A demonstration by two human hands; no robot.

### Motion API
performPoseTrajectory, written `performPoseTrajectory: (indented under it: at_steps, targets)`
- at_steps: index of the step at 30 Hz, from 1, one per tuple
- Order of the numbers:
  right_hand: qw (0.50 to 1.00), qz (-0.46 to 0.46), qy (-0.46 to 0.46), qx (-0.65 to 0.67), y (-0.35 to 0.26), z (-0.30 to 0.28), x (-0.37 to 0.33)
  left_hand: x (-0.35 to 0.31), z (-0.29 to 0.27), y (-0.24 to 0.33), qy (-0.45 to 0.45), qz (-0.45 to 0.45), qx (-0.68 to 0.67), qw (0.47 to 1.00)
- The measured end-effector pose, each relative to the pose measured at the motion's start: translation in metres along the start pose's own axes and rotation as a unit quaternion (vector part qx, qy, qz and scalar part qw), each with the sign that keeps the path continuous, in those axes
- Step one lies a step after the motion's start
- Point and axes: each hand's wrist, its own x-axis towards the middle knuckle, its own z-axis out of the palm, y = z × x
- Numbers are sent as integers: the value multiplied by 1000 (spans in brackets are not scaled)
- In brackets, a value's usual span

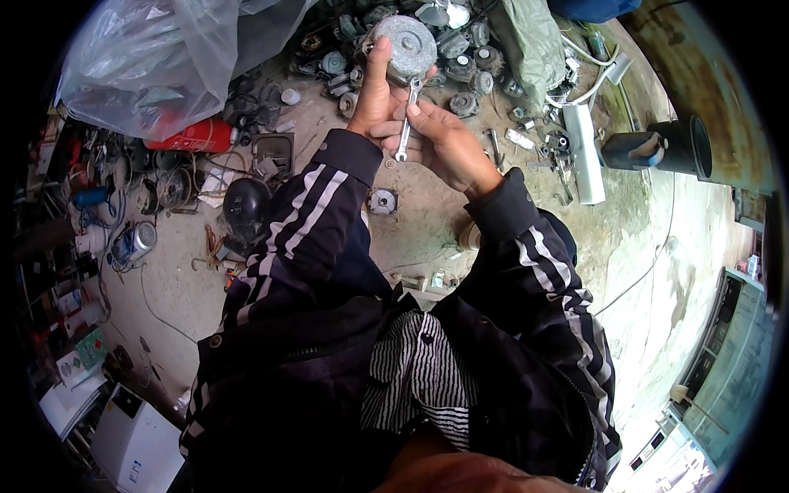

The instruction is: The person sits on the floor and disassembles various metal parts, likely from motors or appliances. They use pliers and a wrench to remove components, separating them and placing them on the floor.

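Note:
A round, dusty grey metal motor (408, 49) is raised in my left hand (374, 105), whose thumb lies along its left side. Between the thumb and fingers of my right hand (450, 141) is a silver combination wrench (406, 131). The wrench's upper end reaches the motor's lower edge; whether it sits on a nut there cannot be made out. My left fingertips come close to the wrench's shaft, partly behind it. A small square motor part (383, 200) lies on the floor below my hands.
Several small motors (462, 103) are heaped beyond my hands. A clear plastic bag (152, 70) and a red cylinder (197, 136) are at left, near a dark rounded object (245, 204). To the right are a long white block (584, 156) and a black bucket (689, 148).

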Motion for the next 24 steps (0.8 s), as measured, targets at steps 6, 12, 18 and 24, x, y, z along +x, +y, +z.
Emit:
performPoseTrajectory:
  at_steps: [6, 12, 18, 24]
  targets:
    - [995, -6, -6, 95, 0, 12, 0, 2, 4, -5, 5, 76, 41, 996]
    - [996, -18, 15, 85, 3, 8, 0, -2, 7, -6, 22, 67, 39, 997]
    - [999, -16, 41, 4, 3, 0, 0, -5, 9, -5, 37, 69, 89, 993]
    - [985, -10, 31, -172, -3, -14, -1, 0, 2, 2, 4, 67, 57, 996]
